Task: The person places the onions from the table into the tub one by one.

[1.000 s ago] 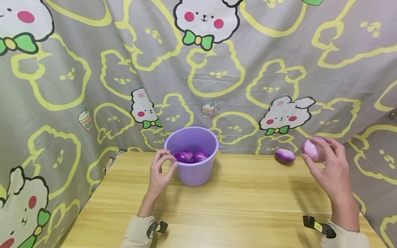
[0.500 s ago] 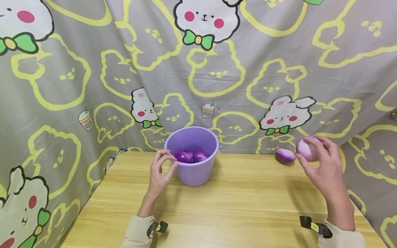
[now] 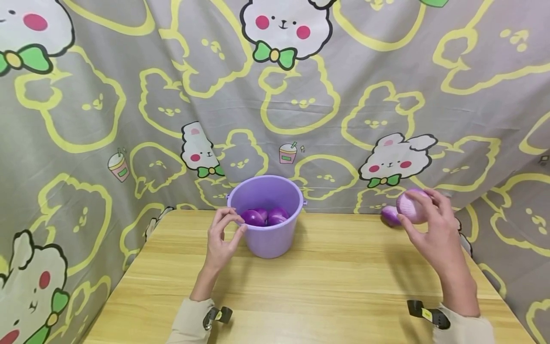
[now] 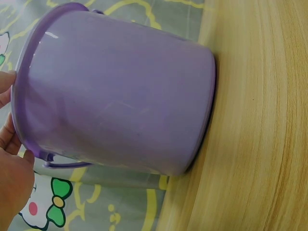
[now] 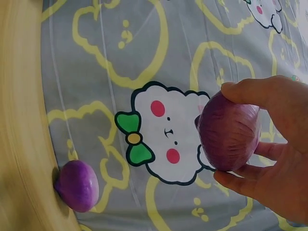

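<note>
In the head view, a purple bucket stands upright on the table, with several purple onions visible inside it. My left hand holds its rim at the near left; the left wrist view shows thumb and fingers at the rim of the bucket. Off to the right, my right hand grips a purple onion above the table. The right wrist view has this onion between thumb and fingers. Another onion lies on the table behind, partly covered by the held one.
The wooden table runs back to a grey patterned curtain hanging right behind the bucket and the lying onion. A bucket handle hangs on the side of the bucket.
My right hand has moved left with the onion, which now overlaps the lying onion in the head view. My left hand and the bucket have stayed put.
</note>
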The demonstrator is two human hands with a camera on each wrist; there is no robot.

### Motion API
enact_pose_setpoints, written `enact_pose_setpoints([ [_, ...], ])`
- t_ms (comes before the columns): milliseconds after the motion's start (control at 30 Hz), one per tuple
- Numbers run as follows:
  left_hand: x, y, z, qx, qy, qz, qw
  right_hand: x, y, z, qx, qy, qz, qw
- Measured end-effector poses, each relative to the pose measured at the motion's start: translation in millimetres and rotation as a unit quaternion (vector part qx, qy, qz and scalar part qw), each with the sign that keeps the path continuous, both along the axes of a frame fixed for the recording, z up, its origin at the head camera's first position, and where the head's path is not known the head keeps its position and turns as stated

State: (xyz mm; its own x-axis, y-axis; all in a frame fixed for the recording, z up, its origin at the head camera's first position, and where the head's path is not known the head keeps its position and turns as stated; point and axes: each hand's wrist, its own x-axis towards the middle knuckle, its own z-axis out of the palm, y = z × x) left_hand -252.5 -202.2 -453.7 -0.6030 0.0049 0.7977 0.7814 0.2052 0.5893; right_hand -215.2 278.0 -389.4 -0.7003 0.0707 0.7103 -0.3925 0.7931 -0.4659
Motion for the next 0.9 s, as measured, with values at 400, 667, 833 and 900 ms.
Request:
enact_pose_setpoints([
  [400, -0.6, 0.5, 0.2, 0.000, 0.006, 0.002, 1.0000, -0.7, -7.5, -1.5, 0.010, 0.005, 0.003, 1.000],
  [667, 9.3, 7.0, 13.6, 0.001, 0.007, 0.007, 1.0000, 1.2, -12.3, -0.1, 0.005, -0.005, 0.010, 1.000],
  [833, 11.7, 8.0, 17.3, 0.003, 0.006, 0.005, 1.0000, 2.7, -16.3, 2.4, 0.013, -0.008, 0.014, 1.000],
  [900, 8.5, 6.3, 13.0, 0.003, 0.004, 0.005, 1.0000, 2.6, -17.7, 3.2, 0.018, -0.008, 0.015, 1.000],
])
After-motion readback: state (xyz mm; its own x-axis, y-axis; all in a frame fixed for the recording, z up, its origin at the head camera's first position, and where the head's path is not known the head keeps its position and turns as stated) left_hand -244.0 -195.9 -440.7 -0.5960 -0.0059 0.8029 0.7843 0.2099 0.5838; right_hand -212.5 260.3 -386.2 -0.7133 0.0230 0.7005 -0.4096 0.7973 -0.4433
